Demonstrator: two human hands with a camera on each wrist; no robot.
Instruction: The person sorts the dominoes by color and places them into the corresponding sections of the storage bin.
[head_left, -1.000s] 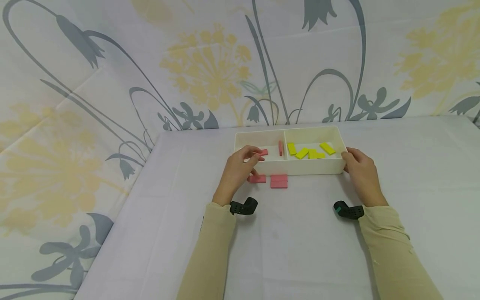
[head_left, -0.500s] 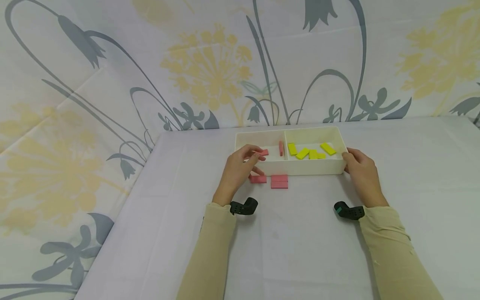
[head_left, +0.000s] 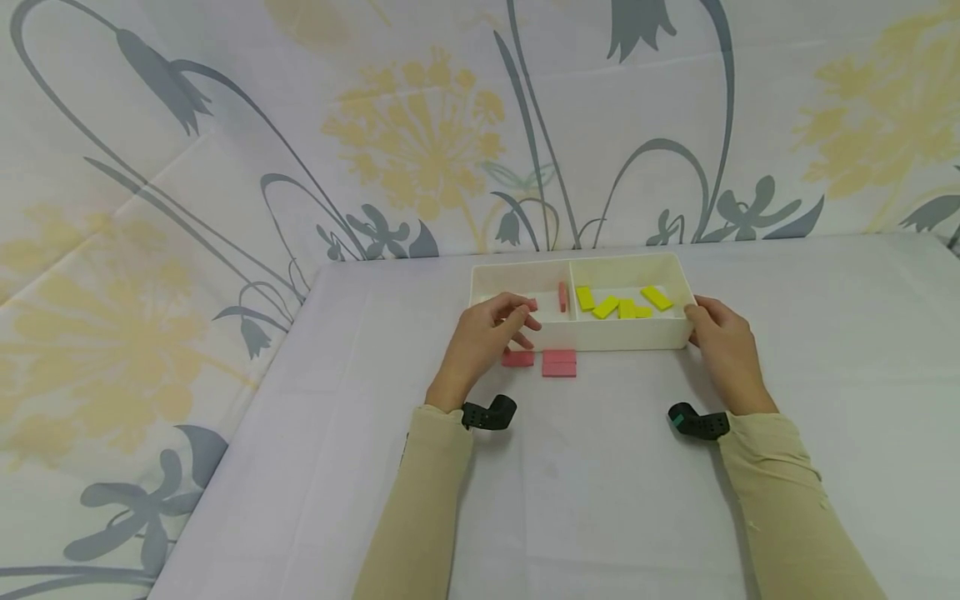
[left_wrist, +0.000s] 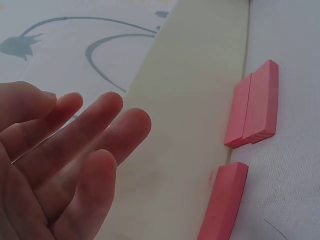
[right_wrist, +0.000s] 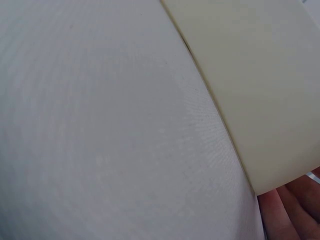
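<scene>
A white two-compartment box (head_left: 592, 335) stands at the far side of the table. My left hand (head_left: 480, 337) hovers over the front wall of its left compartment; in the left wrist view the fingers (left_wrist: 132, 132) are relaxed and hold nothing. A pink block (head_left: 533, 305) in that compartment is partly hidden behind the fingertips. Another pink block (head_left: 563, 297) stands against the divider. At the box's right end my right hand (head_left: 723, 350) grips the wall, thumb near the rim and fingers (right_wrist: 295, 212) round the outside corner.
Several yellow blocks (head_left: 627, 309) lie in the right compartment. In front of the box are a pair of pink blocks (head_left: 558, 363) side by side and more pink at the left (left_wrist: 224, 202), partly under the left hand. A patterned cloth (head_left: 427, 133) hangs behind the table.
My left hand has shifted slightly right, and its fingers now cover more of the pink block in the left compartment. The right hand and the box stay in place.
</scene>
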